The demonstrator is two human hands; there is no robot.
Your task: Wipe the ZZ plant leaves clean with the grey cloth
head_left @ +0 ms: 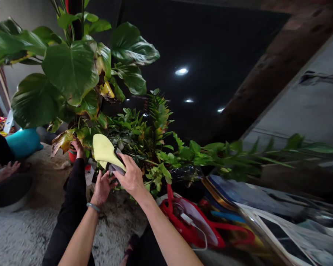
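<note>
A pale yellow cloth [104,148] with a dark grey edge and underside is bunched up in front of the plants. My right hand [131,176] grips its lower right end, thumb beneath and fingers over the top. Just below the cloth, my left hand [102,188] has its fingers apart and curved upward; whether the fingertips touch the cloth I cannot tell. A grey bangle [93,207] circles my left wrist. Behind the cloth grow low leafy plants [133,127], and above it to the left hang the broad leaves of a large plant [70,72], some yellowed and brown.
At the left, another person's hand [7,173] is over a grey basin [12,207], near a turquoise object [24,142]. A dark-clothed limb [73,192] reaches toward a red pot [72,156]. A red bag [211,231] with a white cable stands at right, beside blurred stacked items [283,229].
</note>
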